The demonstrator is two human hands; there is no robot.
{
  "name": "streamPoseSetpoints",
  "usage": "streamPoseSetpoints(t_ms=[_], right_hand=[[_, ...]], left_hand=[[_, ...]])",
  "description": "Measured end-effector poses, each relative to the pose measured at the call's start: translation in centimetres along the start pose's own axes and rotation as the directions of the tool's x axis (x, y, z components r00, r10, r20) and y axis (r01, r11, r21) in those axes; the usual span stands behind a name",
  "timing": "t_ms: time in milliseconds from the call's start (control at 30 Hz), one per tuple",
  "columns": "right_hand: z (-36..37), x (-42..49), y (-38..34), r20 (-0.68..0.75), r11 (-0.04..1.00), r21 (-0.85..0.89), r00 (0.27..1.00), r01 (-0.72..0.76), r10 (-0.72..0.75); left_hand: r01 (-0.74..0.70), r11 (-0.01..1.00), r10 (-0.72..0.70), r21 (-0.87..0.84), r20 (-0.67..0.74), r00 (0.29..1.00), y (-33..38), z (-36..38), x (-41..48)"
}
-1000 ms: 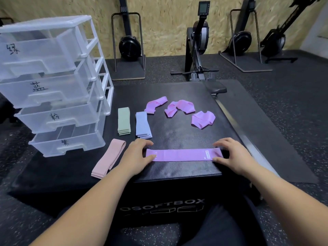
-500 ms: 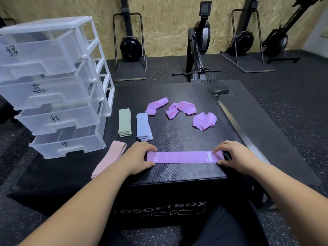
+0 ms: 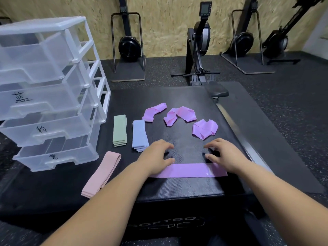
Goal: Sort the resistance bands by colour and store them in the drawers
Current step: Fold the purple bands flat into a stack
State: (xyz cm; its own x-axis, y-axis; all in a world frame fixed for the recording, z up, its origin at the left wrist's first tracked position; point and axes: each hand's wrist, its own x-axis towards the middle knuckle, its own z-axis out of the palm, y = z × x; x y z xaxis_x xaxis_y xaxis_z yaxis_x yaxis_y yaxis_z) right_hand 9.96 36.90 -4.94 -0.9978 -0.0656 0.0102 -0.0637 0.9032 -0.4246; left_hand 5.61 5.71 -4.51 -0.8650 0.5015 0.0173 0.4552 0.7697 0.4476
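Nearest the person, a flat purple band (image 3: pixel 188 170) lay stretched crosswise close to the front edge of the black soft box (image 3: pixel 177 190). Both hands sat just past it. The left hand (image 3: pixel 157 156) covered the band's left end with its heel and wrist, and the right hand (image 3: pixel 224 155) covered the part near the right end the same way. Neither hand pinched anything. Their fingers were loosely bent and a little spread, the tips pointing inward toward each other over the bare box top beyond the band. Whether the heels pressed the band or only hovered could not be told.

To the left, a pink band (image 3: pixel 102 174) lay folded at a slant, apart from the left forearm. Farther on stood a blue stack (image 3: pixel 140 135), near the left hand's knuckles, and a green stack (image 3: pixel 120 130) beside it. Beyond those, three crumpled purple bands (image 3: pixel 180 115) lay loose in an arc. The clear drawer unit (image 3: pixel 92 68) stood at the far left, its four drawers pulled out. Rowing machines (image 3: pixel 200 50) lined the wall behind.
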Motion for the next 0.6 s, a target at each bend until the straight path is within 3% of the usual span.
streamPoseSetpoints(t_ms=[400,600], right_hand=[[0.9,8.4,-1.1,-0.078,0.971,-0.207,0.991,-0.122,0.107],[2.3,10.9,-1.0,-0.149,0.946,-0.295,0.984,-0.134,0.093]], left_hand=[[0.141,0.981,-0.148,0.136,0.044,0.988,2.4,2.8,6.6],[0.145,0.976,-0.151,0.164,0.022,0.988,2.1,3.3,7.1]])
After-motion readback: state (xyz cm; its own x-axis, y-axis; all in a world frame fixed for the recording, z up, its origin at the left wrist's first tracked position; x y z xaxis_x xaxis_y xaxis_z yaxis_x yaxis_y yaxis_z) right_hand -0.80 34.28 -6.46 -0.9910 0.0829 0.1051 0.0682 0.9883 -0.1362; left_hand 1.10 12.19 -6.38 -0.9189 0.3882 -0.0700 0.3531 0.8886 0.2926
